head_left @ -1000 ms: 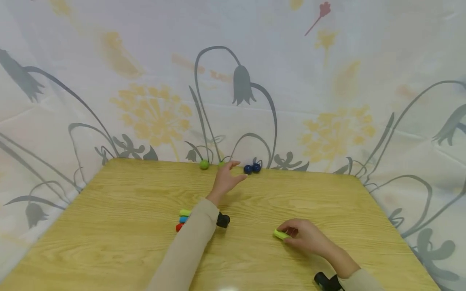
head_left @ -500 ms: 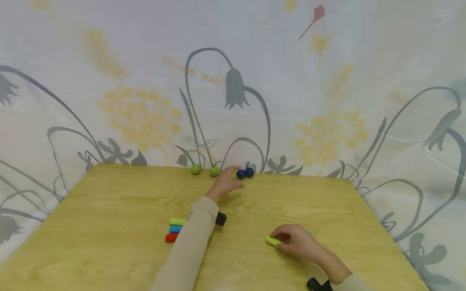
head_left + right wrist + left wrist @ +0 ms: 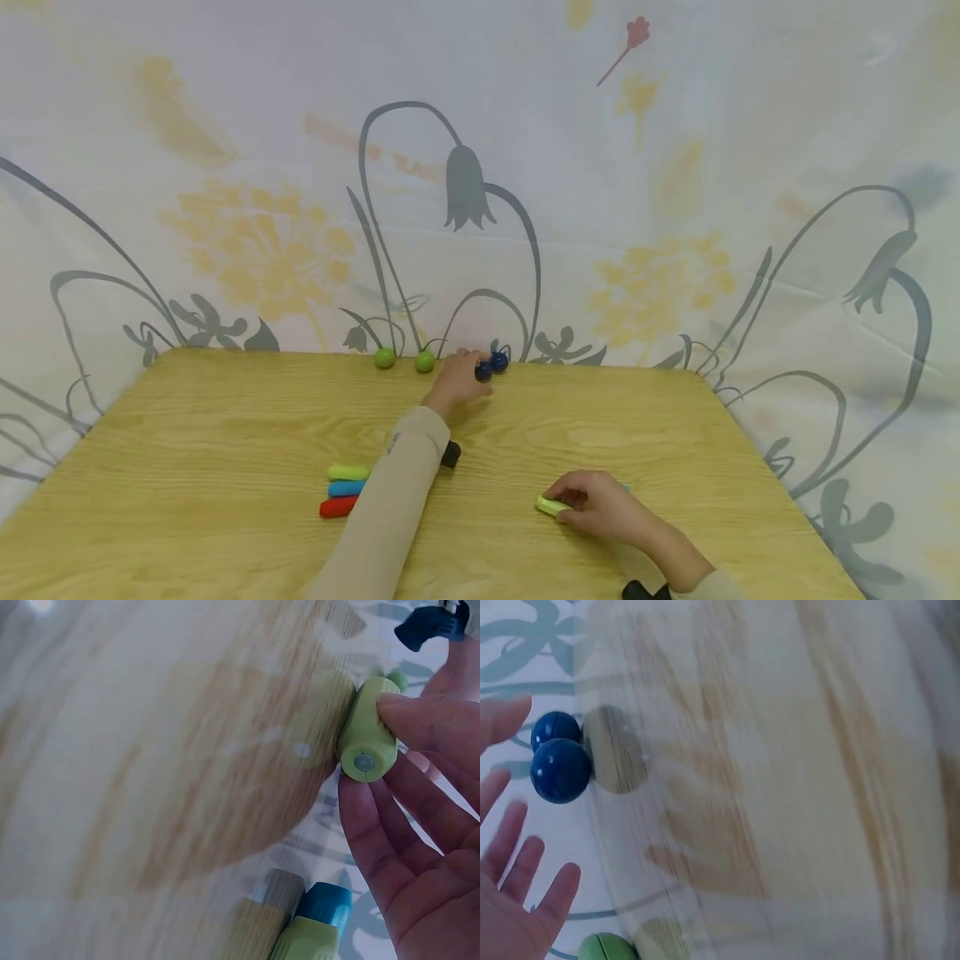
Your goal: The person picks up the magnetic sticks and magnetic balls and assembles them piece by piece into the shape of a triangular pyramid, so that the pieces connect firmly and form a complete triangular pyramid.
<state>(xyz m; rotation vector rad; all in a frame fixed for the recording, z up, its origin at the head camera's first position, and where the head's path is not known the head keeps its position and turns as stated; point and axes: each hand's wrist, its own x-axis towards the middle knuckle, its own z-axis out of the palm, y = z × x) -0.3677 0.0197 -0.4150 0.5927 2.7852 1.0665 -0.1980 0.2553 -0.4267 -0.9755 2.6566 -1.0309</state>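
Observation:
At the table's back edge, my left hand (image 3: 457,385) reaches beside two dark blue balls (image 3: 498,361). In the left wrist view its thumb and fingers are spread apart around the nearer blue ball (image 3: 561,771), with a visible gap. Left of that hand sit two green balls (image 3: 424,361). My right hand (image 3: 606,510) pinches a yellow-green rod (image 3: 366,735) between thumb and fingers, low at the table. A round grey disc shows in the rod's end. Near the right hand lie a blue rod (image 3: 325,901) and a green rod (image 3: 306,941), mostly hidden in the head view.
Left of my left sleeve, a green rod (image 3: 348,473), a blue rod (image 3: 347,488) and a red rod (image 3: 339,507) lie side by side, partly covered by the sleeve. A flower-printed cloth (image 3: 480,250) rises behind the wooden table (image 3: 225,433).
My left hand has come closer to the blue balls, its fingers now partly beside them. The right hand keeps its pinch on the yellow-green rod. The head view has shifted toward the right.

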